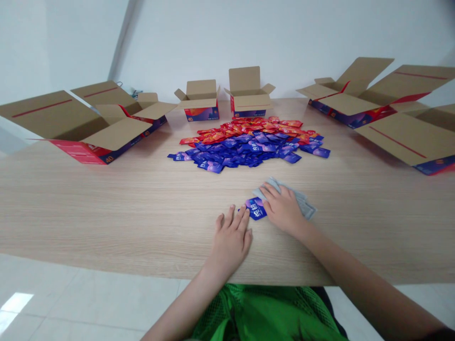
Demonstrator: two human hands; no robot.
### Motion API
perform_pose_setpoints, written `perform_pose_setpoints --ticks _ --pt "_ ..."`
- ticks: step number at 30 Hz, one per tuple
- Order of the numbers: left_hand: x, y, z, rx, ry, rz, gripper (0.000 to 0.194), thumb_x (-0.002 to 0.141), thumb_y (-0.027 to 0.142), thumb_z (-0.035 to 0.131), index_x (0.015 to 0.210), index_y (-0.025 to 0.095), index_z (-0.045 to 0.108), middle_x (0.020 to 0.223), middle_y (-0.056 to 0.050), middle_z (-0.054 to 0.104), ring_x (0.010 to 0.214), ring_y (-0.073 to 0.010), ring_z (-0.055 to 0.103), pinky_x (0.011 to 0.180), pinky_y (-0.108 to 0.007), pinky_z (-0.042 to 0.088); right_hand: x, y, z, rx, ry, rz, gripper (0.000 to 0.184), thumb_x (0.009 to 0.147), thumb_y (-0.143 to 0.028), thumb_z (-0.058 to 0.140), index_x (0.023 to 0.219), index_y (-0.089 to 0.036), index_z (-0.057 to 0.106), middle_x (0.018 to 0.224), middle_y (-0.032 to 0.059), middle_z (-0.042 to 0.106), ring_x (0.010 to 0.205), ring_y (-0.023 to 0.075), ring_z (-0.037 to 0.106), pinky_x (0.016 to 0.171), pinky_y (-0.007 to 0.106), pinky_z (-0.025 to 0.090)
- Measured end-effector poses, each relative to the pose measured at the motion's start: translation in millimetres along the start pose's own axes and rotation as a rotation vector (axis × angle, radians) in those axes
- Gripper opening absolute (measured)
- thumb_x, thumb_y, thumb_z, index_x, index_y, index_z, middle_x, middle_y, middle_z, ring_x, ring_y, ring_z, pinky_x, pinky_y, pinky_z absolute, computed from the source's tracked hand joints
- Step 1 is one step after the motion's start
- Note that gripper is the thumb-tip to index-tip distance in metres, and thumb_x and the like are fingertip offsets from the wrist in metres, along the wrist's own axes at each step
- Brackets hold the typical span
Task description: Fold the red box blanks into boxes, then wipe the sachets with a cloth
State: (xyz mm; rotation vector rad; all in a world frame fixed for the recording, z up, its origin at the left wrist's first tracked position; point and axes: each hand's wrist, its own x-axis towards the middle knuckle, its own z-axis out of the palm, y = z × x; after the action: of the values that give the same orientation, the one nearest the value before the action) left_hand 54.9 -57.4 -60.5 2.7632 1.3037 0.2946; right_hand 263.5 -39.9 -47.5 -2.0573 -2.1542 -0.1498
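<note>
A blue sachet (256, 208) with white lettering lies flat on the table near the front edge. My left hand (232, 237) rests palm down with its fingers stretched out, the fingertips pressing the sachet's left edge. From the other side, my right hand (283, 208) holds a folded grey cloth (301, 201) down on the table, its thumb side at the sachet's right edge. Part of the cloth is hidden under that hand. Farther back lies a heap of blue sachets (241, 150), with red sachets (245, 127) along its far side.
Two small open cartons (202, 113) stand behind the heap. A large open carton (117, 137) is at the left. More large open cartons (350, 108) stand at the right, with flaps spread over the wooden table (106, 213). A white wall (199, 38) rises behind.
</note>
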Motion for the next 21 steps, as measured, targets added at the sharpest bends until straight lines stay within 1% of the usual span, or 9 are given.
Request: perform_pose_setpoints --ticks 4,7,9,12,14,15,17,19,21 --pt "1.0 -1.4 -0.8 -0.004 -0.008 0.0 0.052 0.101 0.036 0.035 0.15 0.019 0.036 0.155 -0.005 0.038 0.145 -0.0281 0.03 0.111 -0.052 0.033 -12.4 -3.5 -3.7 0.007 -0.013 -0.123 0.048 0.096 -0.029 0.036 0.142 -0.023 0.05 0.149 0.0065 0.047 0.117 0.0311 0.047 0.092 0.046 0.035" --pt "1.5 -2.3 -1.9 -0.007 -0.008 0.014 0.051 0.101 0.036 0.036 0.149 0.02 0.037 0.155 -0.005 0.037 0.145 -0.0284 0.03 0.111 -0.052 0.034 -18.5 -10.1 -5.8 0.014 -0.004 -0.135 0.047 0.096 -0.028 0.037 0.141 -0.019 0.051 0.148 0.0083 0.048 0.117 0.0315 0.047 0.094 0.045 0.034" --pt "1.5 -2.3 -2.5 -0.001 -0.015 0.021 0.051 0.101 0.036 0.036 0.148 0.02 0.039 0.154 -0.005 0.039 0.144 -0.0287 0.03 0.11 -0.052 0.035 -17.1 -17.3 -6.1 0.026 0.004 -0.164 0.047 0.096 -0.027 0.037 0.14 -0.016 0.051 0.148 0.0099 0.048 0.119 0.0318 0.046 0.094 0.045 0.034" --pt "1.4 -1.8 -2.8 0.009 -0.031 0.012 0.05 0.101 0.036 0.035 0.146 0.017 0.044 0.153 -0.008 0.042 0.145 -0.029 0.029 0.111 -0.053 0.033 -10.1 -26.5 -5.1 0.062 -0.015 -0.315 0.049 0.098 -0.026 0.035 0.143 -0.012 0.047 0.149 0.0109 0.046 0.12 0.0311 0.045 0.096 0.044 0.035" --pt "1.7 -1.6 -2.9 0.004 -0.046 0.007 0.049 0.101 0.036 0.034 0.146 0.017 0.044 0.152 -0.007 0.042 0.146 -0.0293 0.028 0.112 -0.054 0.031 -5.1 -23.7 -3.9 0.083 -0.036 -0.402 0.05 0.098 -0.025 0.035 0.144 -0.011 0.045 0.15 0.0107 0.045 0.12 0.0304 0.045 0.097 0.043 0.035" --pt "1.9 -1.5 -3.1 -0.003 -0.054 0.01 0.049 0.101 0.036 0.034 0.146 0.018 0.042 0.153 -0.006 0.042 0.146 -0.0296 0.027 0.112 -0.054 0.031 -2.9 -18.7 -3.4 0.091 -0.046 -0.414 0.05 0.097 -0.025 0.035 0.145 -0.012 0.044 0.15 0.0103 0.045 0.121 0.0301 0.045 0.097 0.043 0.035" --pt "2.5 -1.2 -3.7 -0.016 -0.067 0.02 0.05 0.101 0.035 0.034 0.148 0.021 0.04 0.154 -0.005 0.039 0.146 -0.0305 0.026 0.111 -0.055 0.031 0.5 -4.5 -2.9 0.1 -0.066 -0.372 0.049 0.097 -0.026 0.036 0.144 -0.015 0.046 0.151 0.0087 0.044 0.122 0.0293 0.045 0.098 0.044 0.035" --pt "2.8 -0.8 -4.4 -0.021 -0.072 0.021 0.05 0.101 0.034 0.035 0.15 0.022 0.038 0.155 -0.004 0.037 0.146 -0.0314 0.026 0.111 -0.056 0.032 1.6 8.5 -3.0 0.091 -0.075 -0.276 0.048 0.097 -0.028 0.035 0.142 -0.02 0.05 0.151 0.0063 0.045 0.123 0.0295 0.045 0.098 0.045 0.034" --pt "2.8 -0.4 -4.7 -0.021 -0.07 0.013 0.051 0.101 0.033 0.036 0.15 0.021 0.037 0.156 -0.005 0.036 0.146 -0.032 0.026 0.111 -0.057 0.032 -1.4 13.1 -3.6 0.062 -0.071 -0.226 0.047 0.097 -0.029 0.035 0.14 -0.021 0.052 0.151 0.0055 0.045 0.119 0.0306 0.046 0.096 0.047 0.034"
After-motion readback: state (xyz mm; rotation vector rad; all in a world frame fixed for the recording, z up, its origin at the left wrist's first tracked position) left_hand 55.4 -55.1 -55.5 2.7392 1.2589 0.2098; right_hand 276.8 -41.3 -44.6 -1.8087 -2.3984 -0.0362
